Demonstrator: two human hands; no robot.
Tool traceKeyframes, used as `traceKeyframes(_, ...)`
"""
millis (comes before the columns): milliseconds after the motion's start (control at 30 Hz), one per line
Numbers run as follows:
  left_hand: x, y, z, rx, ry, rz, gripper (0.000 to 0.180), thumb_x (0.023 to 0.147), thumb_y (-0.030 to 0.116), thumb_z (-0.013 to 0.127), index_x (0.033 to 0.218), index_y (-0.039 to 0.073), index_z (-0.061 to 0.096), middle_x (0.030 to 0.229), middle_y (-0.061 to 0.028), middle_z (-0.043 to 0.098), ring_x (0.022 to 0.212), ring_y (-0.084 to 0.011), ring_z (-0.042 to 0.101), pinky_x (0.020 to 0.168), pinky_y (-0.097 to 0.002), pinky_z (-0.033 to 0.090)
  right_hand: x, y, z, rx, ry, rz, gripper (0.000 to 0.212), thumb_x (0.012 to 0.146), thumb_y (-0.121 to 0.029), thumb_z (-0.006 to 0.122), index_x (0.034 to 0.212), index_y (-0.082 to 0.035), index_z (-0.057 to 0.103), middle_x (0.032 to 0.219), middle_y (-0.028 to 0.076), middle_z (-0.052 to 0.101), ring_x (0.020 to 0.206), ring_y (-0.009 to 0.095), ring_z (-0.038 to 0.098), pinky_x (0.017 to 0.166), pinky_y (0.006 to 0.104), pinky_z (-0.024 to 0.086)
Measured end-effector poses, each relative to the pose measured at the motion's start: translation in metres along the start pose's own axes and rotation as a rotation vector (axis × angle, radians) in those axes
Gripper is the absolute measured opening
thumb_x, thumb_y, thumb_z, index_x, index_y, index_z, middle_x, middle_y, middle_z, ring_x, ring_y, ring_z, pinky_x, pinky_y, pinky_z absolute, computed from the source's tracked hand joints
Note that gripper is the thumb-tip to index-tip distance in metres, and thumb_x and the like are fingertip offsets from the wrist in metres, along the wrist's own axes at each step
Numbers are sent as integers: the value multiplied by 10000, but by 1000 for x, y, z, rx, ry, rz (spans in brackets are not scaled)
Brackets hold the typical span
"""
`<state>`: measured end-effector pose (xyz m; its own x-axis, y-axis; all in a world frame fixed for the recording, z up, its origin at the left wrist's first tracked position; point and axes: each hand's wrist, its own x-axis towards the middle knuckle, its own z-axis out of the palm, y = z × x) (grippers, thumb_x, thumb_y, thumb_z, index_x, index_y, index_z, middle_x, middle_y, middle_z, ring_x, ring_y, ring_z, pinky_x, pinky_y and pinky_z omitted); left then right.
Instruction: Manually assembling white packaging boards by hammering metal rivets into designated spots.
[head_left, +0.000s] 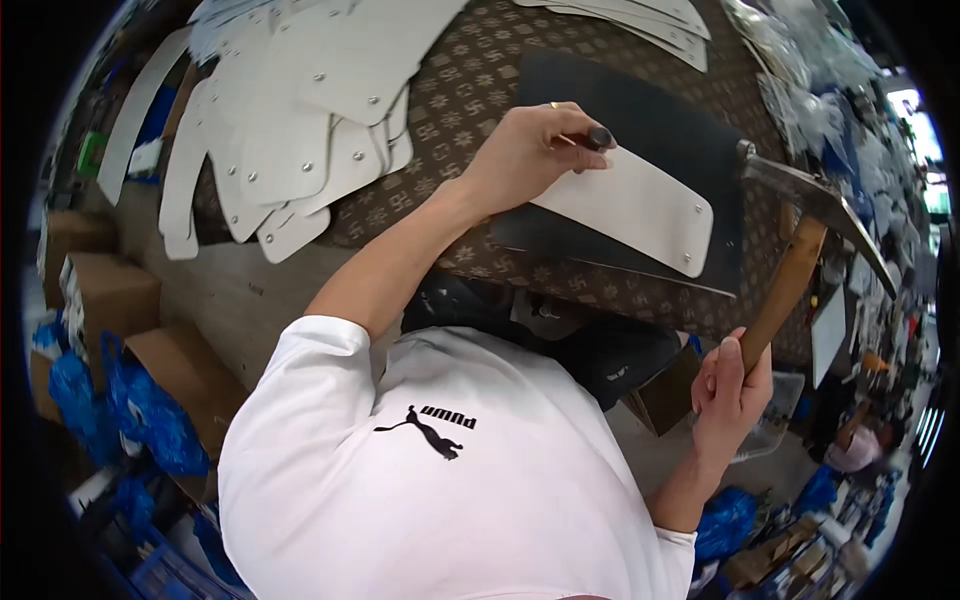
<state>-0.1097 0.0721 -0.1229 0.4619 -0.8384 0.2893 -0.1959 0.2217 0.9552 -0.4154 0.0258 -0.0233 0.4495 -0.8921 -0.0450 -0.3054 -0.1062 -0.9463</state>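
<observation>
My left hand (pixel 525 155) is closed around a dark, round-ended punch (pixel 600 137), held upright over a white strip (pixel 640 205). The strip has rounded corners and two metal snaps or rivets at its right end. Beneath it lies a black rectangular mat (pixel 600 95); the punch's lower end is hidden by my fingers. My right hand (pixel 733 395) grips a hammer (pixel 790 285) by its wooden handle. The metal hammer head is raised to the right of the mat, apart from the punch.
A large heap of white pieces (pixel 270 120) with metal studs covers the table's left side. More white strips (pixel 650 25) lie at the far edge. The table has a brown patterned cover (pixel 470 90). Cardboard boxes (pixel 115 290) and blue bags (pixel 150 420) stand on the floor at left.
</observation>
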Motion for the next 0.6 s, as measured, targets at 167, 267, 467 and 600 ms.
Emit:
traceKeyframes(167,61,-10,81,-74,-210,10,157,881,60,771,1018,-12,748,975,-58,701,862,-150,689,826,-287,571,-4,1,-23,127,217,42,139,1066,-210,551,1052,-72,558,649,-37,445,430,1,314,377,191,237)
traceKeyframes(267,81,-30,125,-58,-278,52,173,888,82,767,1039,-3,753,973,-62,710,862,-144,690,833,-286,570,-16,9,-36,173,319,107,148,1068,-216,548,1052,-69,557,649,-39,435,430,4,304,375,197,229)
traceKeyframes(467,90,-48,153,-15,-331,63,206,882,112,779,1023,-33,742,932,-103,727,821,-173,696,769,-300,555,-19,28,-49,119,394,141,152,1069,-210,546,1052,-60,557,647,-36,434,429,6,306,374,200,225)
traceKeyframes(600,89,-56,154,18,-322,81,210,878,129,785,1024,-17,747,924,-105,730,820,-184,696,763,-312,552,1,5,-55,57,505,-90,185,1066,-214,542,1045,-31,557,642,-25,432,428,21,319,374,202,229)
